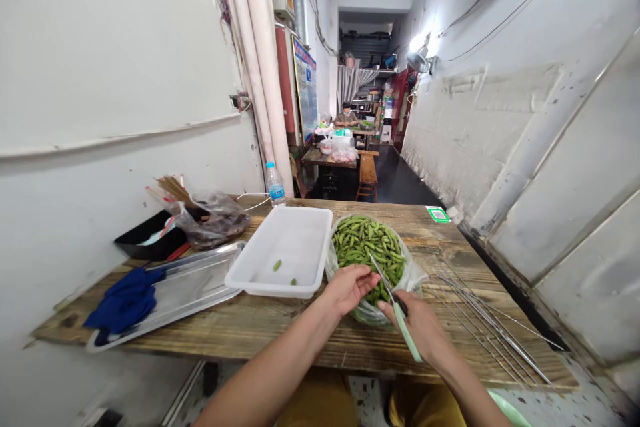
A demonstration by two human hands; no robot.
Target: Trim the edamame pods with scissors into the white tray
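A bowl lined with a clear plastic bag [414,275] is heaped with green edamame pods [373,237]. Over its near left side is my left hand [350,288], fingers curled and close to the blades; whatever they pinch is too small to make out. My right hand [420,323] grips scissors [406,330] with pale green handles, their blades pointing up and left across the pods. Left of the bowl stands a white plastic tub [280,240] with two pods [277,265] on its bottom.
Metal skewers [493,327] lie on the wooden table [240,330] at right. At left are a clear tray lid [195,287], a blue cloth [125,300] and a black box [150,237]. A water bottle [275,185] stands behind the tub. A person [346,117] sits farther back.
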